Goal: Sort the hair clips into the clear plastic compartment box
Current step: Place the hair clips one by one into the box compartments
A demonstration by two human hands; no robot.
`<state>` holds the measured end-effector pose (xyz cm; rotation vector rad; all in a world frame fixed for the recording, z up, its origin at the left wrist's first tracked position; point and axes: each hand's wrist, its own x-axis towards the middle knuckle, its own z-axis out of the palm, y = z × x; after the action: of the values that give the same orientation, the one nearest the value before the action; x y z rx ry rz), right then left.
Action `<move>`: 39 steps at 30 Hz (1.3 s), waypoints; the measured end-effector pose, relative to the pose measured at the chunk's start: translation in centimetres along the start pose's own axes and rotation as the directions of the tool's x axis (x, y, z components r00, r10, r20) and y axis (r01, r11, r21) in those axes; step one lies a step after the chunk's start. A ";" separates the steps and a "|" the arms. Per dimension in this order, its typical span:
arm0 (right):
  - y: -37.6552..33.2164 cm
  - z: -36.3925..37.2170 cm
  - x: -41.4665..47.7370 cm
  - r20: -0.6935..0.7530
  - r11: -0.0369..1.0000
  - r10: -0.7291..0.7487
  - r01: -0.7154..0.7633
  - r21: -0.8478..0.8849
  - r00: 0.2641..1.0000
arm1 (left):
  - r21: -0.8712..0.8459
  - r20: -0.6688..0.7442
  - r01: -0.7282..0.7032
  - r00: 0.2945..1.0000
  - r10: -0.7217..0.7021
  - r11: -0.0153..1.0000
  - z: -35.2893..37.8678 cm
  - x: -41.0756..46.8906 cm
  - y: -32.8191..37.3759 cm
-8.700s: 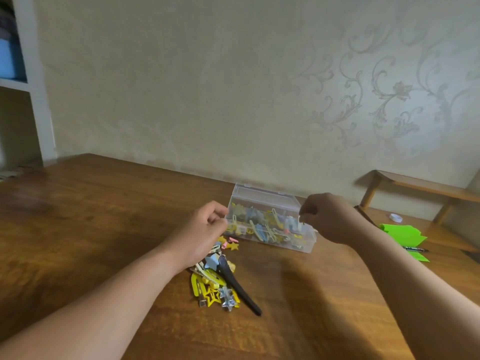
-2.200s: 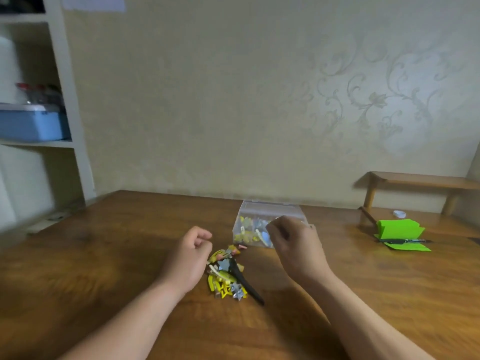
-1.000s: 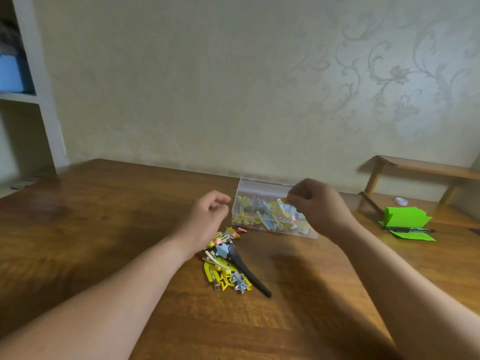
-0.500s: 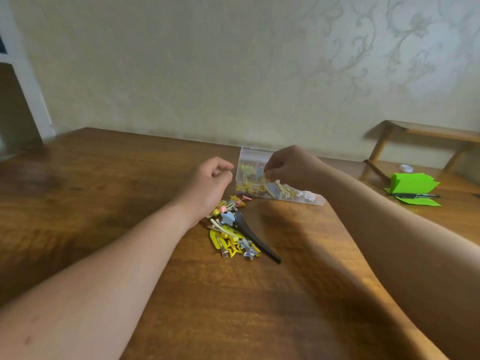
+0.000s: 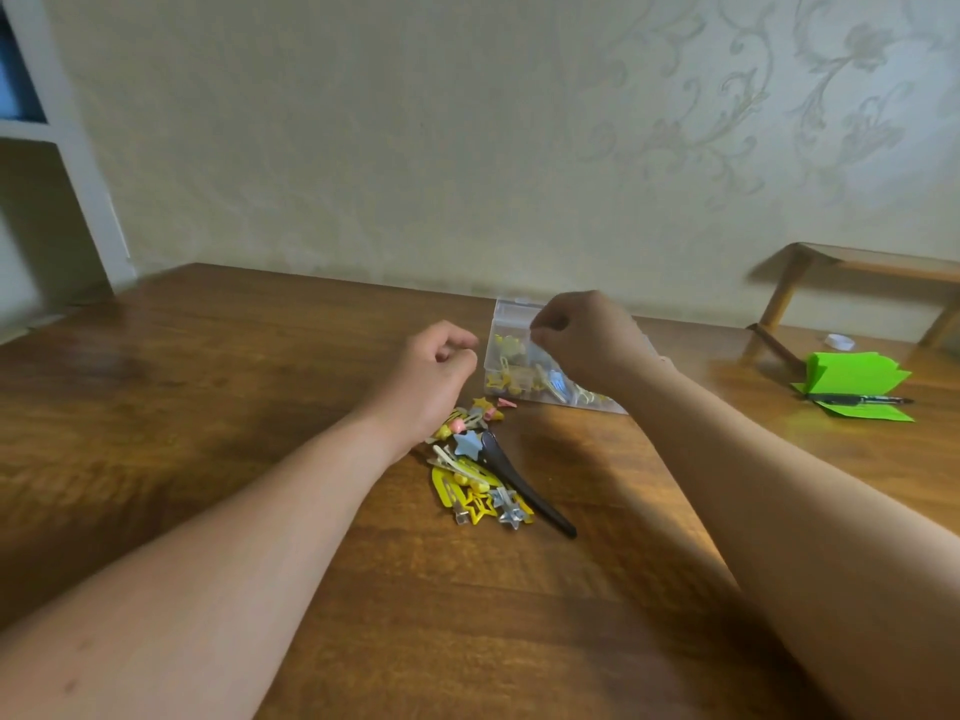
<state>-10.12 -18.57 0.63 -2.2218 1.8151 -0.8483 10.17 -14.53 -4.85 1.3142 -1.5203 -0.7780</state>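
Note:
A clear plastic compartment box (image 5: 500,319) stands on the wooden table (image 5: 208,387), with several coloured clips inside it. My right hand (image 5: 587,340) hovers over the box's left part with thumb and fingertips pinched together; whatever they may hold is hidden. Loose hair clips (image 5: 475,485) lie in a pile in front of the box: yellow ones, a blue star clip (image 5: 466,443) and a long black clip (image 5: 527,493). My left hand (image 5: 431,376) is above the pile's far end with its fingers curled, and nothing shows in it.
Green folded paper (image 5: 857,376) with a black pen (image 5: 857,400) lies at the right of the table. Behind it stand a small wooden riser (image 5: 862,265) and a small white object (image 5: 839,341). A white shelf unit (image 5: 78,163) stands at the left.
My right hand has moved from the right part of the box to its left part. My left hand has stayed curled above the pile. The camera has tilted.

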 end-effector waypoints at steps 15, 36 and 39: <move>-0.4 1.2 -5.7 0.211 0.968 -0.211 0.234 -0.087 0.954 | 0.043 0.018 0.033 0.999 -0.033 0.999 0.0 -1.2 1.0; -1.2 2.5 -6.1 0.219 0.966 -0.205 0.234 -0.112 0.954 | 0.123 0.041 0.039 0.998 -0.044 0.992 0.1 -0.8 0.7; -1.6 2.7 -6.2 0.223 0.963 -0.212 0.242 -0.118 0.952 | 0.157 0.035 0.031 0.999 -0.037 0.987 0.1 -1.0 1.0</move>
<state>-8.03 -12.93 -2.94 -2.5394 1.5927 -0.5050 9.72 -13.34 -4.22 1.4514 -1.6197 -0.7195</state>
